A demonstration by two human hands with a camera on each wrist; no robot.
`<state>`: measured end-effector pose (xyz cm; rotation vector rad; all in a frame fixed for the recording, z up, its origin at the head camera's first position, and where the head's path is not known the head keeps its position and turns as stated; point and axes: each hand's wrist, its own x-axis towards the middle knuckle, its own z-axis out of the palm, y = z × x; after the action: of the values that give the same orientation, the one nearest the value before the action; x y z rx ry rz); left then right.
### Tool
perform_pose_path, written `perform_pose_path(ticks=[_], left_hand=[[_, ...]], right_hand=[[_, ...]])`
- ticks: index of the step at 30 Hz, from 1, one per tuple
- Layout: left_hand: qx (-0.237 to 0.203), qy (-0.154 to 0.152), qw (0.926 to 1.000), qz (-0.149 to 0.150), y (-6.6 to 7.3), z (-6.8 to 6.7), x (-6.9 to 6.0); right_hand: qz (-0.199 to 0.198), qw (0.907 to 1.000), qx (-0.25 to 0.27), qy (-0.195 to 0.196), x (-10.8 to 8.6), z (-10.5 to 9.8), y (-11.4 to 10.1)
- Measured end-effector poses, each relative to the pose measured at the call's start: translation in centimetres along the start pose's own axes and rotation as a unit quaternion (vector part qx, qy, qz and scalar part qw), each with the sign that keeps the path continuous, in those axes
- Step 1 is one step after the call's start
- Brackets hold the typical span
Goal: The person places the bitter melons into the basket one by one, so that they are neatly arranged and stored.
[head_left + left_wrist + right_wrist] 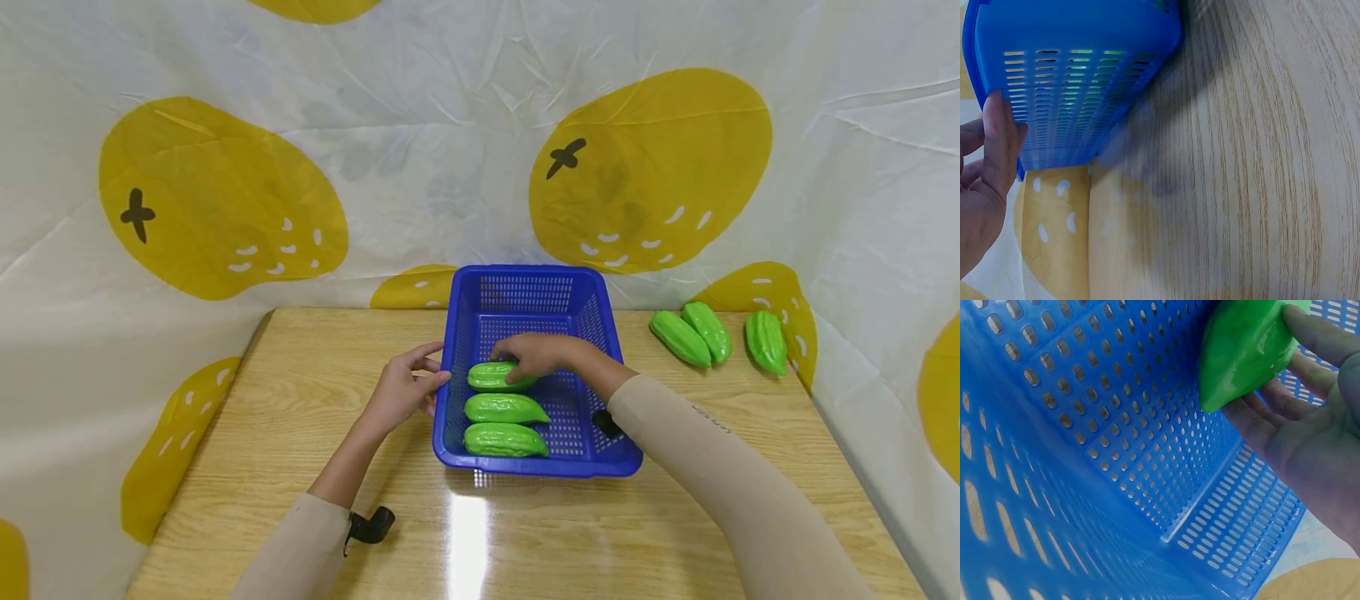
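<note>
A blue perforated basket (537, 468) holds three green ridged vegetables lying in a column along its left side. My right hand (534, 354) reaches inside and grips the farthest vegetable (487, 377); in the right wrist view the thumb and fingers of the hand (1316, 406) lie on either side of the green vegetable (1241, 353). Below it are the middle vegetable (504, 408) and the nearest one (504, 440). My left hand (397, 387) touches the basket's left rim; in the left wrist view the fingers of the hand (988, 169) rest against the basket's side (1066, 94).
Three more green vegetables lie at the table's back right: two touching, one (678, 338) beside another (707, 332), and a third (766, 342) apart. A white cloth with yellow shapes (450, 167) hangs behind the wooden table (315, 367).
</note>
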<state>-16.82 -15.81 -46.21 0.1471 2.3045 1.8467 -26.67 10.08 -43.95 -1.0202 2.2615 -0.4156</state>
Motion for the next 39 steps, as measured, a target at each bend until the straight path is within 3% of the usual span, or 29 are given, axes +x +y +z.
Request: perform_pose_path(ticks=[25,39], left_hand=[[0.003,0.007,1.0,0.004,0.3,0.1,0.2],[0.008,0.006,0.9999,-0.007,0.3,0.0,-0.2]], right_hand=[[0.016,0.9997,0.009,-0.015,-0.2,-0.2,-0.4],[0.011,0.9991,0.04,0.011,-1.8,-1.7,-0.3]])
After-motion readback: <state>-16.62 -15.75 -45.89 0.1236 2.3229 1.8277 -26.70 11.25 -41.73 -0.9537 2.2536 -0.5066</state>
